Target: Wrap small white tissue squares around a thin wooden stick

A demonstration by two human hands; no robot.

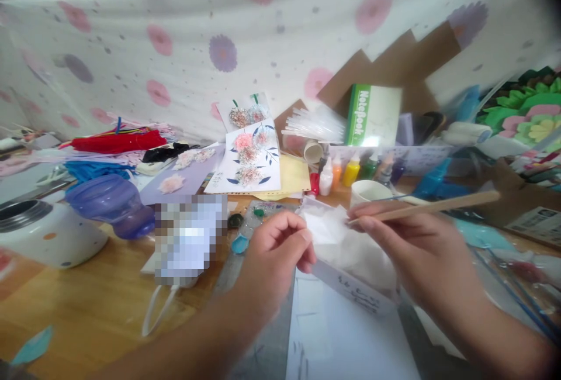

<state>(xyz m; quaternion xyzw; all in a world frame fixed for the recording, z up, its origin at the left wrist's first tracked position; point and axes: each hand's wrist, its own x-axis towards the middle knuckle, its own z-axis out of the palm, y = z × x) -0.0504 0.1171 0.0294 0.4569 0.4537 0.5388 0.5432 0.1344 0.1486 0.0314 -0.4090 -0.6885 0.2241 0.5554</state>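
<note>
My left hand [280, 251] is curled, its fingertips pinching the edge of a white tissue-like sheet [333, 231] that lies over a small white box [350, 286] with handwriting on its side. My right hand [412, 245] is closed round a thin wooden stick [438, 204] that points right, and its fingertips touch the same white sheet. Both hands hover over white paper [342, 339] on a wooden table [87, 298].
A white jar [44, 234] and a purple lid [109, 201] sit at left. Flower cards [252, 158], small paint bottles [346, 172], a white cup [368, 192], a green notebook box [372, 114] and paper flowers [526, 111] crowd the back. Brushes [512, 292] lie at right.
</note>
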